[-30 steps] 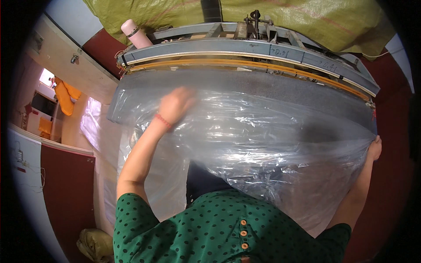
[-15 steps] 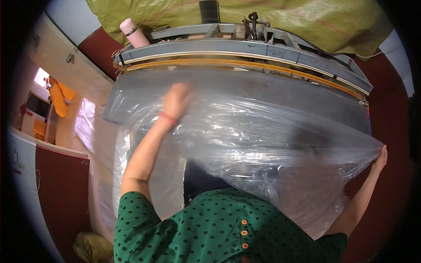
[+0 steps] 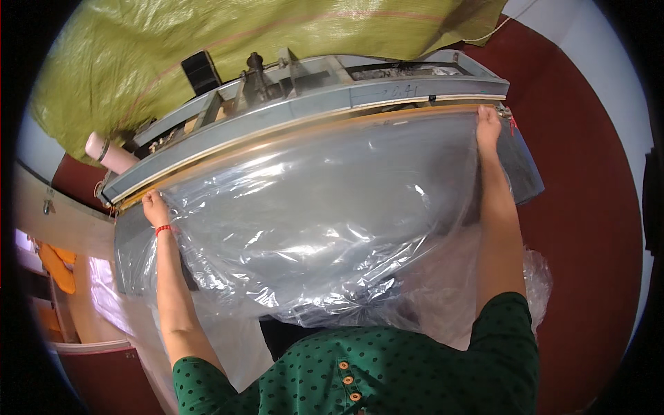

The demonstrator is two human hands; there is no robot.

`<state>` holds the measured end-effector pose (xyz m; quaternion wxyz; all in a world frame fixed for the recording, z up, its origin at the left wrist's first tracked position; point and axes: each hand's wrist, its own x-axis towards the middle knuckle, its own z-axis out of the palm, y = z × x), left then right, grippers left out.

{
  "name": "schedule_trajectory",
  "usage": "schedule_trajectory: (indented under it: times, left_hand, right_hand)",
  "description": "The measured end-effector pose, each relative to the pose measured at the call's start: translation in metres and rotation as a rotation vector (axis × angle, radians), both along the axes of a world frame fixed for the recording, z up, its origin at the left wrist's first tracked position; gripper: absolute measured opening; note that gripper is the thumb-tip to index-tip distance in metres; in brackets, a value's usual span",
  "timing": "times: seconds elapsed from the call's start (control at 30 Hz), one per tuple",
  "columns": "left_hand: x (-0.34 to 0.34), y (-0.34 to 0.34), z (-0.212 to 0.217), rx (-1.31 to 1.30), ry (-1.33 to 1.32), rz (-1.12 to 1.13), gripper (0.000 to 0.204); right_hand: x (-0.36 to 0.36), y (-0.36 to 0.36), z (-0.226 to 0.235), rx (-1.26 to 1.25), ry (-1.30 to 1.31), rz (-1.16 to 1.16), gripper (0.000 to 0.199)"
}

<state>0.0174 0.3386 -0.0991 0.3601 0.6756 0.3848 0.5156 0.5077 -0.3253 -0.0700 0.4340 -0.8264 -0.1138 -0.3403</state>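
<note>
A wall (image 3: 577,187), dark red below and pale above, curves along the right. A yellow-green sheet (image 3: 277,31) spans the far side. At left, a pale door (image 3: 79,218) with a metal latch (image 3: 47,207) adjoins a bright pinkish patch (image 3: 107,290).

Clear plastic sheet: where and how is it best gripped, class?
The clear plastic sheet is probably best pinched at both ends of its far edge, from the wearer's side: it looks limp and creased, but that edge runs nearly straight between the left hand and right hand.
</note>
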Motion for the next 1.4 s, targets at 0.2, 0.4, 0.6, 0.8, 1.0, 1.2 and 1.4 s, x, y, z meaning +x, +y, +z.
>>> schedule_trajectory:
  times: [0.2,0.4,0.6,0.8,1.0,1.2,1.4]
  left_hand:
    - [0.029,-0.008,0.005,0.003,0.032,-0.020,0.022]
    - [0.015,-0.013,0.020,-0.035,-0.022,0.069,0.029]
    - [0.002,0.009,0.008,0.126,-0.028,0.101,0.029]
    - [-0.016,-0.091,0.080,-0.151,-0.026,-0.353,0.004]
    - [-0.083,-0.162,0.135,0.128,-0.302,-0.245,0.004]
    - [-0.137,-0.137,0.089,0.066,0.275,0.075,0.020]
    - [-0.118,-0.222,0.079,0.541,0.945,-0.459,0.057]
  right_hand:
    - [0.015,0.007,0.000,0.285,0.047,-0.102,0.022]
    - [0.015,0.000,0.011,0.605,0.263,-0.062,0.016]
    - [0.020,0.010,0.002,0.523,0.036,-0.113,0.019]
    - [-0.109,0.128,0.073,0.143,-0.212,0.252,0.016]
    - [-0.237,0.235,0.098,-0.325,-0.506,0.714,0.015]
    - [-0.220,0.189,0.052,-0.015,0.351,0.892,0.022]
    - [-0.122,-0.020,0.030,-0.249,0.282,0.162,0.023]
